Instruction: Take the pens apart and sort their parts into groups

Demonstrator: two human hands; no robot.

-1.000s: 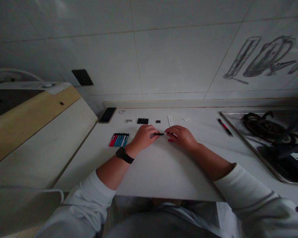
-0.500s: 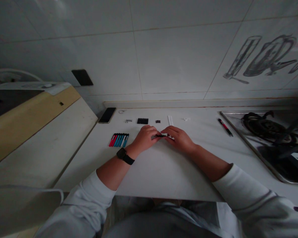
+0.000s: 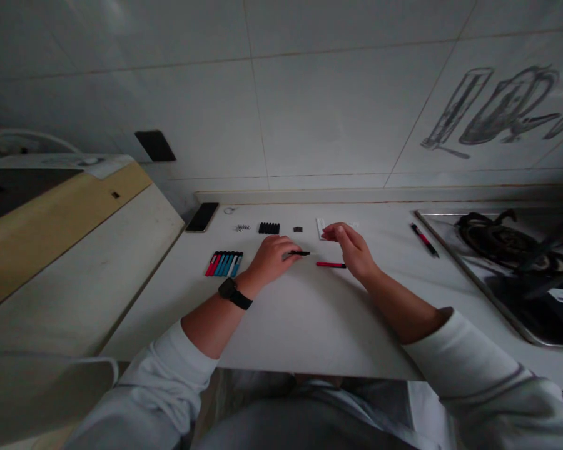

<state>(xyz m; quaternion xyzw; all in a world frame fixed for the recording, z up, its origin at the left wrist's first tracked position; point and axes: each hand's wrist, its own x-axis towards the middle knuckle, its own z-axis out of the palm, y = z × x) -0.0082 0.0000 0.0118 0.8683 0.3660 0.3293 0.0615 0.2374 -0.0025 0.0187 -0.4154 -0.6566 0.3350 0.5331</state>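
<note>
My left hand (image 3: 272,257), with a black watch on its wrist, rests on the white counter (image 3: 309,312) and pinches a thin black pen part (image 3: 299,253) that points right. My right hand (image 3: 351,245) is raised a little farther back, fingers loosely apart, its fingertips by a small white strip (image 3: 320,226). A red pen barrel (image 3: 331,265) lies on the counter between my hands, touched by neither.
A row of red, blue and white pen barrels (image 3: 224,264) lies left. Behind are a phone (image 3: 202,217), small springs (image 3: 243,228), black grips (image 3: 269,228) and a small dark piece (image 3: 298,229). A finished pen (image 3: 424,240) lies near the stove (image 3: 511,262) at right.
My right hand has let go and moved back toward the white strip. The red barrel now lies uncovered on the counter. My left hand still holds the black part.
</note>
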